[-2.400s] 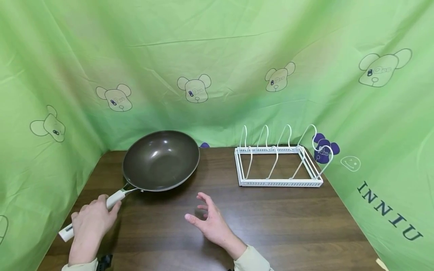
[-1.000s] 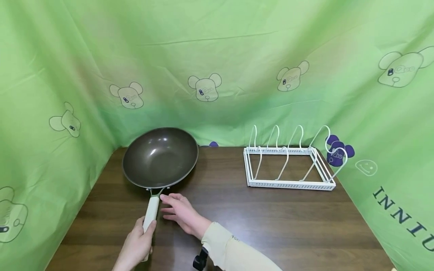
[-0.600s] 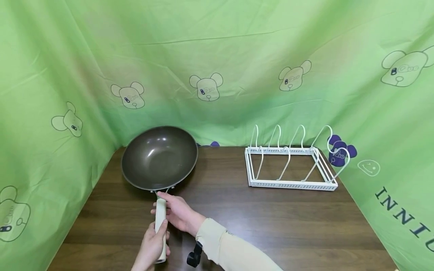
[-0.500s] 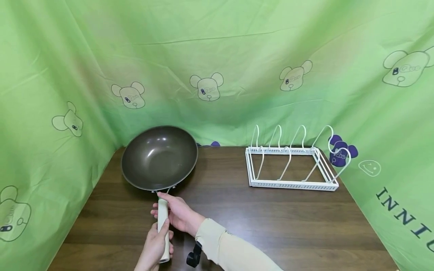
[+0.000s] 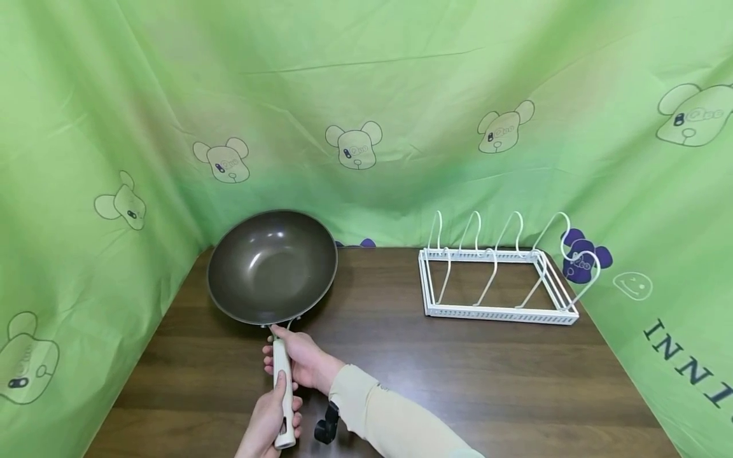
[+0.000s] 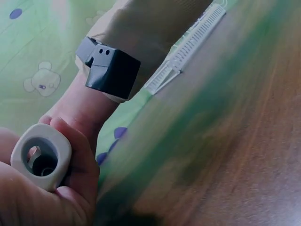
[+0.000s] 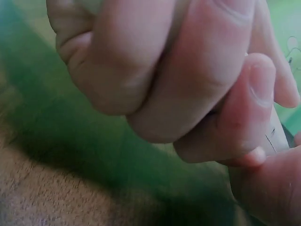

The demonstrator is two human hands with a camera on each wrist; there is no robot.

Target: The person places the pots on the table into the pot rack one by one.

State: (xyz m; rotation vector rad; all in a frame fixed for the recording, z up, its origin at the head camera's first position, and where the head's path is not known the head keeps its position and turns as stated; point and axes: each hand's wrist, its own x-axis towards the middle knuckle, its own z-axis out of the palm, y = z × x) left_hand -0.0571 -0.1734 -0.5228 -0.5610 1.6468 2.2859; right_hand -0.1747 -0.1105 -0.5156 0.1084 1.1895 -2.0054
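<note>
Pan [image 5: 272,267] on your left, toward the back of the tabletop [image 5: 458,375], bowl facing up, handle [image 5: 280,362] pointing back at you. Its underside is out of sight; you cannot tell whether the base touches the wood. Your left forearm and right sleeve [image 5: 395,413] are cut off at the bottom of the head view. In the right wrist view, blurred fingers fill the frame and cover most of the handle. From the left wrist you look straight into the handle's hollow end, with a black box [image 5: 327,425] strapped at your other wrist.

Far rim overlaps the green cloth [image 5: 355,76] that rises along the back edge. White rack [image 5: 501,313] stands near the right edge, its wire loops upright in front of the cloth. A broad stretch of wood runs between pan and rack, more of it nearer you.

Both hands are closed about the handle. Your left hand [image 5: 268,415] grips the near end, thumb lying along the top, fingertips showing on the right. Your right hand [image 5: 303,357] holds close to the bowl, reaching in from the right, thumb forward, fingers passing under and out on the left.
</note>
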